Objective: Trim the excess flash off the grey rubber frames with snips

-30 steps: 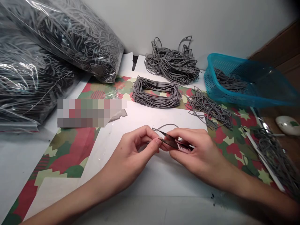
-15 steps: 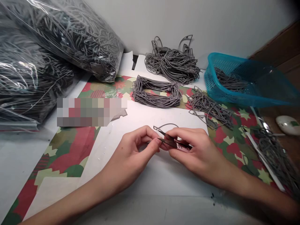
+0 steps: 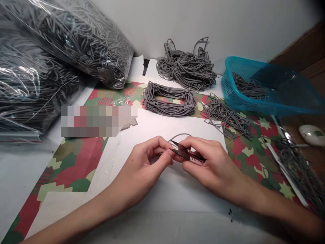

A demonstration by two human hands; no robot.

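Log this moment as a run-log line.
Left hand: fingertips at dark blades of small snips | Right hand: holding the snips | Grey plastic strand: looping above | Nearby: blue plastic basket

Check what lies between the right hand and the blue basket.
A loose heap of grey moulded strands lies on the patterned mat, directly between the right hand and the blue plastic basket. It sits low, and nothing else visible stands in that line.
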